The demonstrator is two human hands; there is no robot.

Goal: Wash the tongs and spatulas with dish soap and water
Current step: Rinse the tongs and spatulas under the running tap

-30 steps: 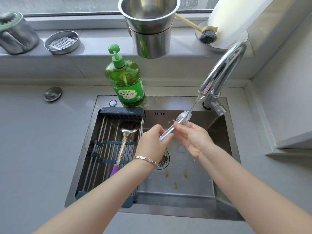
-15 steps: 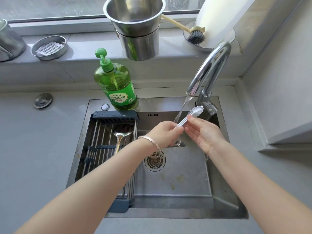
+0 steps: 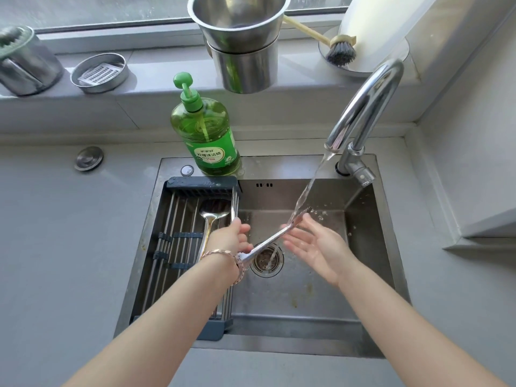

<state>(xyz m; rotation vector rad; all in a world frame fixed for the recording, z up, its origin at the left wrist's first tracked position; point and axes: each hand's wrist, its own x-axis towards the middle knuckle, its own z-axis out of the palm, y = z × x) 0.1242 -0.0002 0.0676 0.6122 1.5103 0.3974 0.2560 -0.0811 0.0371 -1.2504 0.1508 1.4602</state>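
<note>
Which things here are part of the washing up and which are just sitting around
In use: tongs, left hand, right hand, faucet, dish soap, ladle on rack.
Idle: steel buckets, brush, soap dish.

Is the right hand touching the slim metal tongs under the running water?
Touching. In the head view the right hand's fingertips rest against the slim metal tongs near their wet upper end, with no visible gap.
</note>
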